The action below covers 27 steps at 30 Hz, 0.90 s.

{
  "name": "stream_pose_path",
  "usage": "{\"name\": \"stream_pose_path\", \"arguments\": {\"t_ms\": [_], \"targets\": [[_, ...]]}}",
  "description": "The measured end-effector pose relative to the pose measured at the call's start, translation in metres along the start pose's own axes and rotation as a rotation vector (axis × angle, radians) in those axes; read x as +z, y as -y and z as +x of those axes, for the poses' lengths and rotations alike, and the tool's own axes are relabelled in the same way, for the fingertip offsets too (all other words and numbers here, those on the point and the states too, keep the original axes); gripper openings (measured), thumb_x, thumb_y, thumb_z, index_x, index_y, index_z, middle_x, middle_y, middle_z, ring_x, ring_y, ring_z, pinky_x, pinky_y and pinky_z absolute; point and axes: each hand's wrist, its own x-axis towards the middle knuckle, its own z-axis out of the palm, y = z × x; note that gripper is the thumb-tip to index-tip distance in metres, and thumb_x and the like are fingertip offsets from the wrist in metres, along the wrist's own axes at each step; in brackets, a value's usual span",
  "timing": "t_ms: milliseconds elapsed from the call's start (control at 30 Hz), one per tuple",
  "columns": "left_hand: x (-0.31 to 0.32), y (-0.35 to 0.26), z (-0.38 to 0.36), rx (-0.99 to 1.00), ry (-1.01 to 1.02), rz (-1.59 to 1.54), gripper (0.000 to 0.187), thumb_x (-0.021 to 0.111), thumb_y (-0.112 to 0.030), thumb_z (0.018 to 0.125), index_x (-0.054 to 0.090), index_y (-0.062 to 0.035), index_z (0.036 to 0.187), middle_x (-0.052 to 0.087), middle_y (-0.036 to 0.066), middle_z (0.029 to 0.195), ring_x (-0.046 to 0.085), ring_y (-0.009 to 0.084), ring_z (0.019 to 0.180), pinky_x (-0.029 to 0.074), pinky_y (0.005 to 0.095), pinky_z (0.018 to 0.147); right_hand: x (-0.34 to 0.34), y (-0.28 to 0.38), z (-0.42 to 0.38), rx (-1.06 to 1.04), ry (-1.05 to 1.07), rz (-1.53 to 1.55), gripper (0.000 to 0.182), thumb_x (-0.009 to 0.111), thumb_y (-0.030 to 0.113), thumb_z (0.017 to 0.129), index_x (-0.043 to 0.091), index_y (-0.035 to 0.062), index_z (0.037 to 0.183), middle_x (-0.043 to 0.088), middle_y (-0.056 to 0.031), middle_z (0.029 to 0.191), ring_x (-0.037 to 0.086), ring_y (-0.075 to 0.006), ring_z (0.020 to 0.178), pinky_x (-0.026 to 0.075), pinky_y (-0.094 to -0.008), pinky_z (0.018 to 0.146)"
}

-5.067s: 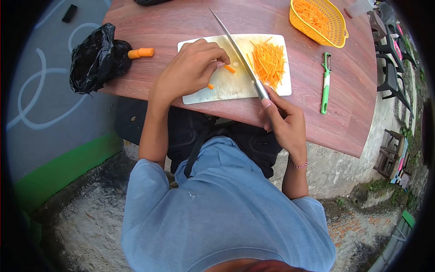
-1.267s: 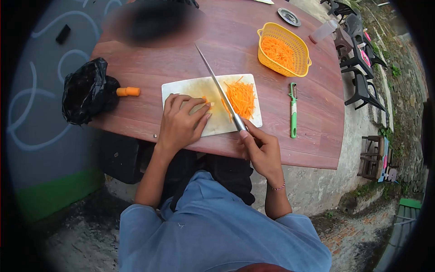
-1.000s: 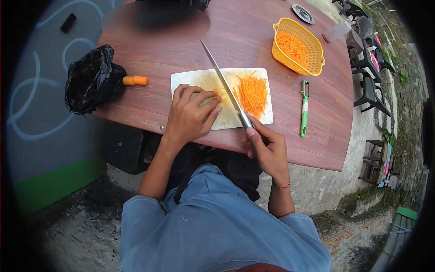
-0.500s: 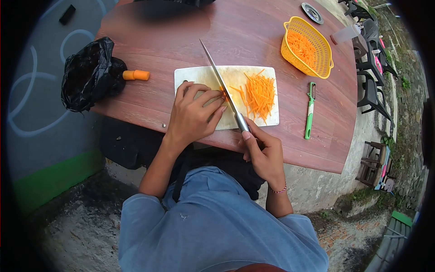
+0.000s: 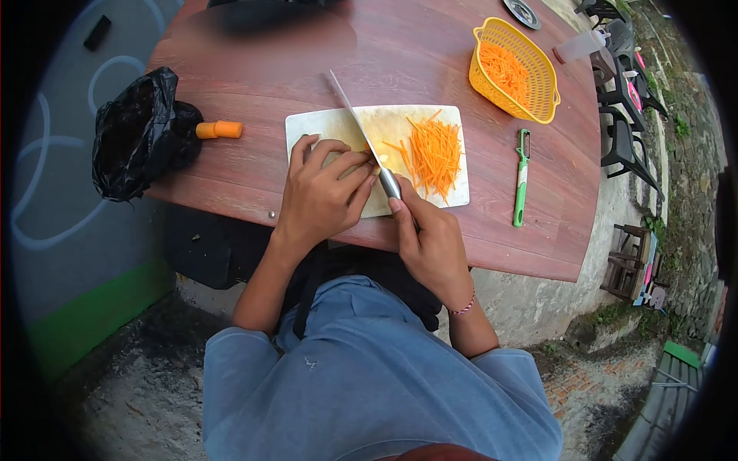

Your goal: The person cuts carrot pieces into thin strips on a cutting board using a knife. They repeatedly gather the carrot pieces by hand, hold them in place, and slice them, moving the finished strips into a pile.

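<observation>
A white cutting board (image 5: 307, 123) lies near the table's front edge. My right hand (image 5: 430, 238) is closed round the metal handle of a long knife (image 5: 355, 115), whose blade points up and left across the board. Left of the blade, my left hand (image 5: 323, 192) bends its fingers down onto the board, pressing something at its fingertips; only a bit of orange shows there. A heap of shredded carrot (image 5: 437, 157) covers the board's right part.
On the wooden table (image 5: 254, 84), a yellow basket (image 5: 553, 100) with carrot shreds stands back right, near a clear bottle (image 5: 580, 46) and metal dish (image 5: 523, 13). A green peeler (image 5: 522, 180) lies right; a black bag (image 5: 146, 138) and carrot pieces (image 5: 219, 130) lie left.
My right hand and the knife have moved up and left, with the handle now over the board. The left hand remains bent on the board. The whole view has shifted slightly.
</observation>
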Motion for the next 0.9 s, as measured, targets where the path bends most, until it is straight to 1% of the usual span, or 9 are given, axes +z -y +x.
{"name": "stream_pose_path", "arguments": {"t_ms": [167,267,333,367,467,600,633,733,900], "targets": [[0.000,0.001,0.003,0.014,-0.010,0.012,0.013,0.080,-0.017,0.088,0.082,-0.0086,0.098,0.078,0.001,0.110,0.068,0.0230,0.108,0.043,0.0534,0.107,0.000,-0.011,-0.005,-0.099,-0.045,-0.015,0.037,0.065,0.014,0.106,0.067,-0.0036,0.139,0.070,-0.0258,0.086,0.071,-0.0433,0.076,0.056,-0.0465,0.071],[0.001,-0.001,0.000,-0.001,0.005,0.018,0.014,0.080,-0.017,0.088,0.083,-0.0082,0.099,0.078,0.001,0.111,0.068,0.0228,0.108,0.043,0.0526,0.107,-0.015,-0.020,-0.024,0.065,0.036,0.078,0.036,0.066,0.014,0.106,0.068,-0.0035,0.138,0.072,-0.0252,0.088,0.072,-0.0409,0.075,0.056,-0.0434,0.071],[0.001,-0.001,0.001,0.015,-0.021,0.010,0.015,0.081,-0.016,0.088,0.083,-0.0077,0.100,0.079,0.001,0.111,0.068,0.0228,0.108,0.044,0.0517,0.107,-0.019,-0.026,-0.031,0.093,-0.039,0.151,0.037,0.067,0.015,0.107,0.069,-0.0029,0.139,0.072,-0.0222,0.083,0.072,-0.0315,0.070,0.055,-0.0392,0.070],[0.000,-0.002,0.002,0.012,-0.017,0.015,0.016,0.081,-0.015,0.088,0.083,-0.0070,0.102,0.079,0.002,0.112,0.069,0.0237,0.108,0.044,0.0510,0.107,-0.022,-0.026,-0.029,0.228,-0.005,0.188,0.037,0.066,0.017,0.108,0.068,-0.0032,0.140,0.070,-0.0192,0.078,0.069,-0.0225,0.067,0.054,-0.0363,0.068],[0.000,-0.002,0.001,0.019,-0.022,0.024,0.017,0.081,-0.015,0.088,0.083,-0.0065,0.103,0.080,0.002,0.111,0.069,0.0252,0.108,0.045,0.0505,0.106,-0.021,-0.028,-0.023,0.213,-0.036,0.258,0.039,0.065,0.018,0.109,0.068,-0.0035,0.141,0.067,-0.0170,0.073,0.066,-0.0168,0.065,0.054,-0.0348,0.066],[0.000,-0.002,0.003,0.028,-0.009,0.029,0.018,0.081,-0.015,0.088,0.083,-0.0061,0.103,0.080,0.003,0.110,0.069,0.0264,0.108,0.046,0.0500,0.105,-0.017,-0.020,-0.020,0.137,0.040,0.287,0.039,0.065,0.016,0.108,0.067,-0.0049,0.141,0.070,-0.0246,0.082,0.071,-0.0271,0.070,0.055,-0.0366,0.071],[-0.001,-0.002,0.003,0.030,-0.008,0.036,0.017,0.081,-0.014,0.088,0.083,-0.0060,0.102,0.080,0.003,0.110,0.069,0.0266,0.108,0.046,0.0499,0.105,-0.015,-0.019,-0.020,0.098,0.041,0.277,0.038,0.066,0.014,0.107,0.067,-0.0057,0.139,0.072,-0.0293,0.090,0.073,-0.0354,0.076,0.056,-0.0387,0.073],[0.000,-0.002,0.003,0.027,-0.008,0.035,0.017,0.081,-0.014,0.087,0.083,-0.0059,0.102,0.079,0.004,0.110,0.069,0.0268,0.108,0.046,0.0498,0.104,-0.012,-0.018,-0.022,0.074,0.043,0.249,0.037,0.066,0.013,0.106,0.067,-0.0062,0.138,0.073,-0.0308,0.095,0.074,-0.0391,0.080,0.056,-0.0406,0.074],[-0.002,-0.003,0.004,0.020,-0.014,0.021,0.015,0.082,-0.011,0.085,0.080,-0.0046,0.098,0.078,0.007,0.110,0.069,0.0296,0.109,0.048,0.0509,0.104,-0.014,-0.015,-0.023,0.092,0.046,0.243,0.038,0.067,0.012,0.105,0.067,-0.0061,0.139,0.073,-0.0309,0.098,0.075,-0.0393,0.082,0.057,-0.0412,0.076]]}}
